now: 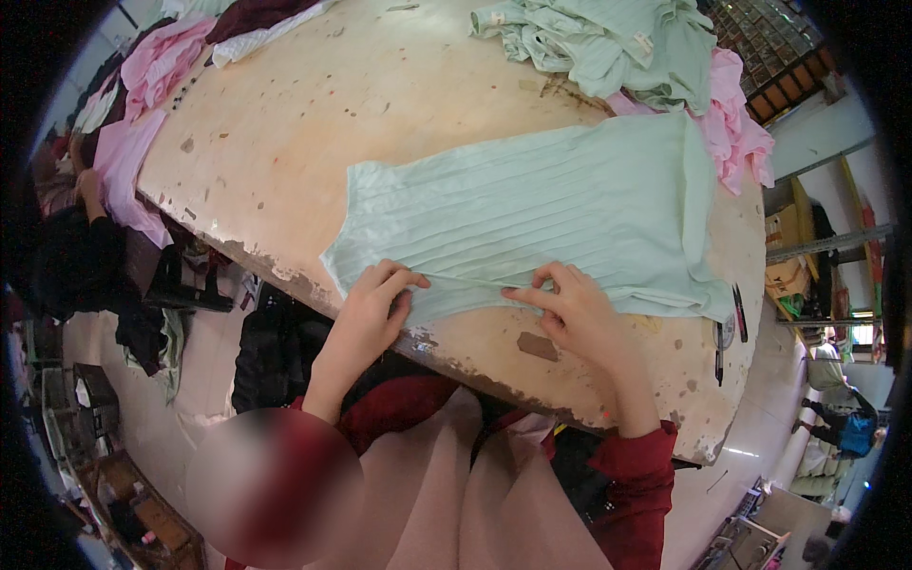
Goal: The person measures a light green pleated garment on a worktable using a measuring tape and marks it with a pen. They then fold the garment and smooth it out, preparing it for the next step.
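A pale green pleated garment piece (532,199) lies spread on the worktable, its pleats running lengthwise from left to right. Close to its near edge, my left hand (372,302) pinches the cloth between thumb and fingers, by the narrower left end. My right hand (578,309) pinches the same near strip a short way to the right, thumb and forefinger together. Between the two hands, a thin fold of the cloth runs in a straight line. The fingertips hide the exact spots where the cloth is gripped.
Rumpled pale green garments (608,47) lie heaped at the far right, with pink cloth (736,123) beside them. Dark pens (739,313) rest near the right edge. The worktable (275,142) has a chipped near edge. At the left, another person (81,247) sits beside pink fabric (133,171).
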Action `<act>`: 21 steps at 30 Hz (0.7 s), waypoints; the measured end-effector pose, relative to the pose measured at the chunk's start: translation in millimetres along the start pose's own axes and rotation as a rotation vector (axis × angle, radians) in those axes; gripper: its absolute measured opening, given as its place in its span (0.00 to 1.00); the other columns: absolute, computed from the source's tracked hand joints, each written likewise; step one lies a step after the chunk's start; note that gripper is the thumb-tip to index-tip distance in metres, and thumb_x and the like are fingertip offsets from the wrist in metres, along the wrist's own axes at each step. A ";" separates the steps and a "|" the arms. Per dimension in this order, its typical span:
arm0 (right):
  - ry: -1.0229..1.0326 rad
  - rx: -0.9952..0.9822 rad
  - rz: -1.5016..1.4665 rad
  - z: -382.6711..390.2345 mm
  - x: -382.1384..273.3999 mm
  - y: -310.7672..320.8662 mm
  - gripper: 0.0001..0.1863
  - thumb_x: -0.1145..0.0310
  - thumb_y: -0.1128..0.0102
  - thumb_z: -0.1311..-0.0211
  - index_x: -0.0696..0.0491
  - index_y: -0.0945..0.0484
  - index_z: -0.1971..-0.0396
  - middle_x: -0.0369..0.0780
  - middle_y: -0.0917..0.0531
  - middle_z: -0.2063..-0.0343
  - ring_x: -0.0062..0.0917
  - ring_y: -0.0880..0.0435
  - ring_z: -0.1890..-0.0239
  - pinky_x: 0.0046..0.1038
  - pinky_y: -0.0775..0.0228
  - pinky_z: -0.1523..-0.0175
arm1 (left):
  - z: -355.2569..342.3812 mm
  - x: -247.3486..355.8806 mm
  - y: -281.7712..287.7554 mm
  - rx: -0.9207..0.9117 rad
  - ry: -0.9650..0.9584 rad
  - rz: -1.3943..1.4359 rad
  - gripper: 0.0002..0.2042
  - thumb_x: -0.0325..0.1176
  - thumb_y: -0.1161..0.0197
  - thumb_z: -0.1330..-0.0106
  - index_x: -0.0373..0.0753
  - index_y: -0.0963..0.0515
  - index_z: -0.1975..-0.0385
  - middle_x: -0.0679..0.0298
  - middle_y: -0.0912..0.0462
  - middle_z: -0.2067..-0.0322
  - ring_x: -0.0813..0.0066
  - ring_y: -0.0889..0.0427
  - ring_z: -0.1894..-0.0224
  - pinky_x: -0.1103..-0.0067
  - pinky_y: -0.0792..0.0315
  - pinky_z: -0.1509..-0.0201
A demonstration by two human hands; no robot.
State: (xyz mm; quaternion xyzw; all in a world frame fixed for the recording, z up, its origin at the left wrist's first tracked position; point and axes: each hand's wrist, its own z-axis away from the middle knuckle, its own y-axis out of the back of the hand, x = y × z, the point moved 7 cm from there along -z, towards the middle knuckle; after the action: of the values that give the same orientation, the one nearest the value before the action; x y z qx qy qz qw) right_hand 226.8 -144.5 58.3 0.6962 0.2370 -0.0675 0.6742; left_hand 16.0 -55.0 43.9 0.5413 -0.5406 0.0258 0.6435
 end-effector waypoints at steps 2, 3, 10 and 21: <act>-0.011 -0.041 -0.082 -2.5 4.4 -1.1 0.29 0.81 0.45 0.55 0.39 0.18 0.51 0.37 0.27 0.63 0.32 0.24 0.60 0.32 0.30 0.57 | -2.6 -2.8 0.4 -0.035 0.023 0.041 0.11 0.20 0.43 0.40 0.38 0.22 0.58 0.57 0.25 0.62 0.57 0.25 0.58 0.69 0.29 0.54; -0.018 -0.061 -0.122 -3.7 6.3 -1.4 0.29 0.81 0.45 0.55 0.39 0.18 0.51 0.37 0.27 0.64 0.32 0.24 0.61 0.31 0.29 0.59 | -4.4 -4.1 0.9 -0.057 0.034 0.057 0.11 0.21 0.43 0.40 0.38 0.22 0.58 0.57 0.25 0.62 0.57 0.25 0.58 0.69 0.30 0.53; -0.039 -0.020 -0.140 -4.9 11.6 2.4 0.21 0.76 0.40 0.50 0.43 0.18 0.54 0.38 0.24 0.63 0.31 0.23 0.61 0.30 0.28 0.59 | -7.7 -5.2 5.4 -0.191 0.057 0.043 0.11 0.28 0.37 0.39 0.40 0.22 0.56 0.57 0.24 0.58 0.60 0.23 0.53 0.73 0.29 0.50; 0.015 0.099 0.049 -12.6 1.7 7.5 0.07 0.73 0.44 0.40 0.51 0.22 0.62 0.41 0.21 0.70 0.37 0.20 0.65 0.35 0.28 0.61 | 1.4 8.0 14.3 -0.084 -0.125 -0.135 0.08 0.27 0.40 0.38 0.38 0.24 0.59 0.56 0.23 0.64 0.53 0.24 0.59 0.66 0.28 0.56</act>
State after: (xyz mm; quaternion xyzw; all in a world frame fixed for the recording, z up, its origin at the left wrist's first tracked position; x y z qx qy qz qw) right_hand 228.5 -131.7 65.4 0.7347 0.2214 -0.0575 0.6386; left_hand 9.5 -54.5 59.0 0.5496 -0.5428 -0.0740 0.6308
